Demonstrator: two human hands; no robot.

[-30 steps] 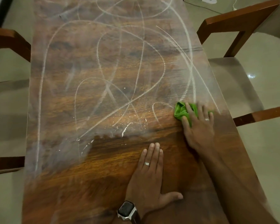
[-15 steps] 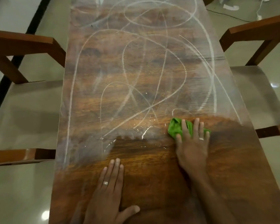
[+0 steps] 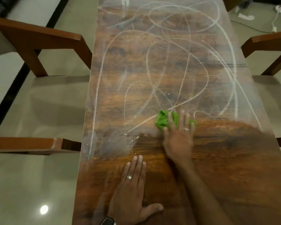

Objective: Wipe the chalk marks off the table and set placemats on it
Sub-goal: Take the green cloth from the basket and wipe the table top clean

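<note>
A long dark wooden table (image 3: 234, 168) runs away from me, its far part covered in looping white chalk marks (image 3: 154, 65). The near right part shows clean wood. My right hand (image 3: 179, 135) lies flat, fingers straight, pressing a crumpled green cloth (image 3: 163, 120) onto the table at the border between chalked and clean wood. My left hand (image 3: 133, 192) rests flat on the near table with fingers together and thumb out; a watch sits on its wrist. No placemats are in view.
Wooden chair arms stand beside the table: two at the left (image 3: 39, 39) (image 3: 28, 144) and one at the right (image 3: 266, 44). A smeared chalky patch (image 3: 107, 143) lies near the left edge. White cables and scraps (image 3: 276, 17) lie on the floor at the far right.
My right hand has slid the green cloth leftward along the edge of the chalked area. My left hand has stayed flat on the near table. The view has shifted.
</note>
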